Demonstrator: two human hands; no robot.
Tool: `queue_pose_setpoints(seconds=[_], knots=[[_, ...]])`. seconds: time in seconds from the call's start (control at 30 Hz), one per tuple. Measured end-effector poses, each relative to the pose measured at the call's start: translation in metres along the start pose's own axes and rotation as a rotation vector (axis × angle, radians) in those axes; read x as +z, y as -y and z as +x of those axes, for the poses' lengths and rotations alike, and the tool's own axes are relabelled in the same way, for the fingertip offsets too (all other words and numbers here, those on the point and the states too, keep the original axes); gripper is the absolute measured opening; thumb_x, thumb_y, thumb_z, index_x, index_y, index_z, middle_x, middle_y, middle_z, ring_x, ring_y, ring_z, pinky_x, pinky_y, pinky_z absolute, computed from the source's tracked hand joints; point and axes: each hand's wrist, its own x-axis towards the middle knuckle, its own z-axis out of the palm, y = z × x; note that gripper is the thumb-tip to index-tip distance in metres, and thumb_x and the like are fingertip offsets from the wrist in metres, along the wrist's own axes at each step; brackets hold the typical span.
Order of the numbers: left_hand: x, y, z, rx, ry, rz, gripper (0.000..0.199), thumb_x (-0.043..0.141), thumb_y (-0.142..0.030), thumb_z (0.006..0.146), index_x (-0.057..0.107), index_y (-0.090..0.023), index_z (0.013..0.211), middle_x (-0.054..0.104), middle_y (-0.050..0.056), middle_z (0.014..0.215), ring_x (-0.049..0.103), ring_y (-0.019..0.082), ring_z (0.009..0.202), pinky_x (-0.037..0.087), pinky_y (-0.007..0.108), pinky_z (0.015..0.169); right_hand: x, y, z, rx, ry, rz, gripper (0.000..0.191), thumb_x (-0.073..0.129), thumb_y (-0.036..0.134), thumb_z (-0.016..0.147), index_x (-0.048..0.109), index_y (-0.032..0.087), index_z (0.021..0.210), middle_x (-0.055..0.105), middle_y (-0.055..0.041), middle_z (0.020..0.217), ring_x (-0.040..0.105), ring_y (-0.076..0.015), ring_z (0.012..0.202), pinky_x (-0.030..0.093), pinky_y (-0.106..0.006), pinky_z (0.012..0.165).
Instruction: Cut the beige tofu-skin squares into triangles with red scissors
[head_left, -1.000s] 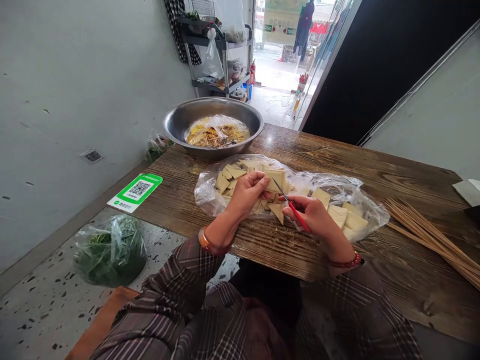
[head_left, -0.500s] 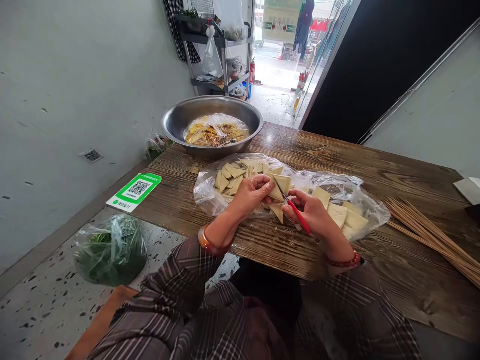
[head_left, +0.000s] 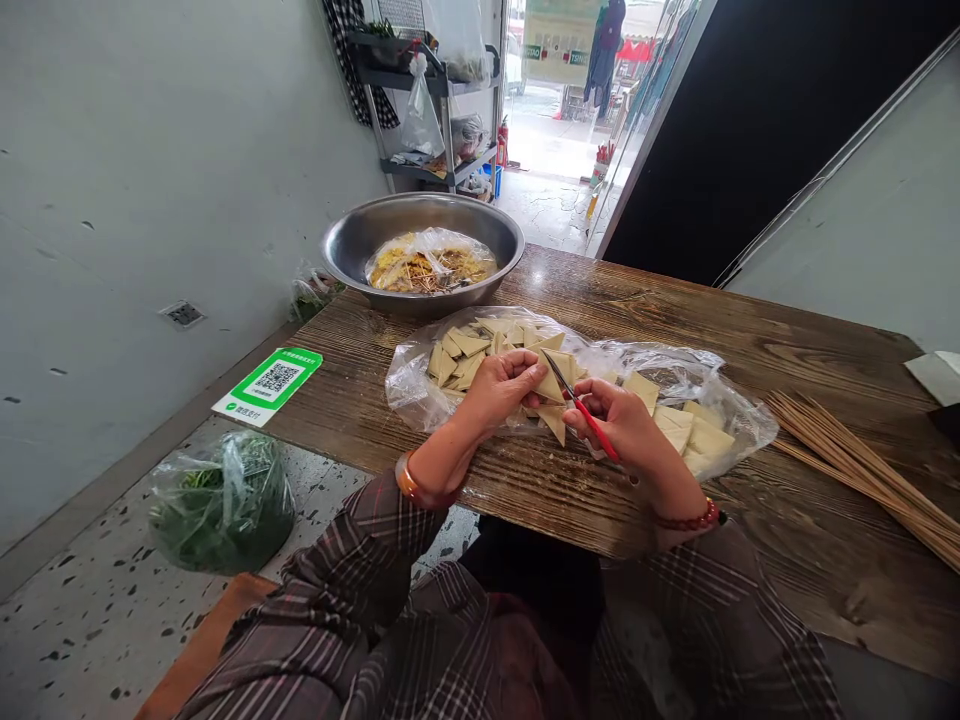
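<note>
My left hand (head_left: 504,390) pinches a flat, pale beige piece of what looks like tofu sheet (head_left: 553,384) between thumb and fingers. My right hand (head_left: 616,418) is closed round the red handles of a pair of scissors (head_left: 598,432). Their dark blades lie across the held piece, pointing up and left. Below the hands, a loose triangle (head_left: 553,424) pokes out over the table edge of the bag. Many cut triangles (head_left: 466,343) are heaped on a clear plastic bag (head_left: 409,385) beyond my left hand. Larger flat pieces (head_left: 705,438) lie in plastic right of my right hand.
A wide steel basin (head_left: 341,250) with bagged yellow food stands at the table's (head_left: 750,320) far left. Thin wooden skewers (head_left: 862,470) lie at right. A green QR card (head_left: 274,385) sits at the left corner, above a bag of greens (head_left: 225,505).
The scissor blades now look slightly parted and sit a bit differently on the held piece. Both hands stay almost in place; the view has shifted slightly.
</note>
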Motion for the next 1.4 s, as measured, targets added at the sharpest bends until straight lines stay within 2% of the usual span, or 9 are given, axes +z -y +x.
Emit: queue_pose_setpoints(seconds=[0.3,0.5,0.63,0.8,0.97,1.13,1.23,1.33,1.4], knots=[[-0.001,-0.004,-0.001,0.015,0.069,0.059,0.031,0.074,-0.044,0.078,0.067,-0.014,0.079,0.066,0.001,0.071,0.053,0.006,0.051,0.045,0.017,0.048,-0.002,0.000,0.000,0.003,0.013,-0.020,0.056,0.075,0.064,0.073,0.059,0.018,0.102,0.050,0.0081,0.055,0.042,-0.0099,0.043,0.031,-0.025,0.045],[-0.002,-0.002,-0.001,0.030,0.080,0.099,0.033,0.075,-0.045,0.078,0.068,-0.013,0.080,0.065,0.001,0.071,0.055,0.007,0.053,0.047,0.018,0.050,-0.002,0.001,0.002,0.004,-0.003,-0.004,0.075,0.077,0.060,0.073,0.060,0.012,0.128,0.051,0.0082,0.056,0.043,-0.0098,0.045,0.032,-0.024,0.046],[-0.004,0.002,0.003,0.069,-0.056,0.056,0.036,0.078,-0.049,0.075,0.067,-0.014,0.081,0.065,0.000,0.069,0.056,0.007,0.051,0.044,0.019,0.048,-0.004,0.001,0.003,0.032,-0.032,0.086,0.092,0.078,0.061,0.071,0.050,0.011,0.144,0.059,0.0060,0.058,0.047,-0.0103,0.045,0.035,-0.024,0.044],[-0.011,0.008,0.013,0.208,-0.317,0.054,0.032,0.076,-0.046,0.076,0.068,-0.018,0.090,0.062,-0.002,0.067,0.057,0.009,0.053,0.038,0.019,0.047,-0.011,0.001,0.003,0.027,-0.119,0.290,0.095,0.080,0.064,0.067,0.051,0.013,0.142,0.063,0.0044,0.061,0.049,-0.0096,0.043,0.038,-0.023,0.042],[-0.026,0.010,0.022,0.323,-0.418,0.333,0.034,0.068,-0.030,0.080,0.069,-0.017,0.112,0.069,0.004,0.091,0.061,0.011,0.072,0.050,0.022,0.066,-0.023,0.002,0.002,-0.054,-0.326,0.394,0.083,0.076,0.067,0.070,0.057,0.018,0.134,0.061,0.0054,0.062,0.047,-0.0079,0.042,0.036,-0.022,0.040],[-0.036,0.006,0.022,0.416,-0.504,0.669,0.046,0.068,-0.025,0.080,0.065,-0.017,0.125,0.061,0.011,0.121,0.061,0.012,0.077,0.054,0.029,0.081,-0.038,0.003,0.000,-0.140,-0.508,0.508,0.065,0.073,0.067,0.075,0.064,0.021,0.120,0.058,0.0048,0.064,0.047,-0.0079,0.044,0.036,-0.023,0.042],[-0.026,0.001,0.013,0.481,-0.417,0.871,0.040,0.065,-0.028,0.084,0.066,-0.019,0.123,0.060,0.012,0.126,0.063,0.016,0.085,0.054,0.035,0.089,-0.045,0.001,0.000,-0.181,-0.585,0.461,0.062,0.062,0.071,0.082,0.064,0.022,0.120,0.057,0.0033,0.066,0.048,-0.0098,0.047,0.037,-0.025,0.045],[-0.004,-0.002,0.003,0.561,-0.168,1.091,0.034,0.066,-0.029,0.086,0.068,-0.019,0.118,0.064,0.011,0.125,0.060,0.025,0.111,0.047,0.045,0.104,-0.051,-0.003,-0.001,-0.210,-0.638,0.373,0.064,0.052,0.075,0.086,0.064,0.025,0.123,0.059,0.0009,0.069,0.050,-0.0121,0.049,0.039,-0.027,0.047],[0.012,-0.001,-0.002,0.599,0.020,1.192,0.034,0.068,-0.028,0.085,0.068,-0.019,0.118,0.065,0.012,0.127,0.056,0.028,0.120,0.043,0.049,0.109,-0.054,-0.004,-0.002,-0.224,-0.661,0.332,0.066,0.048,0.077,0.087,0.063,0.025,0.124,0.059,-0.0001,0.070,0.051,-0.0128,0.050,0.040,-0.028,0.048]])
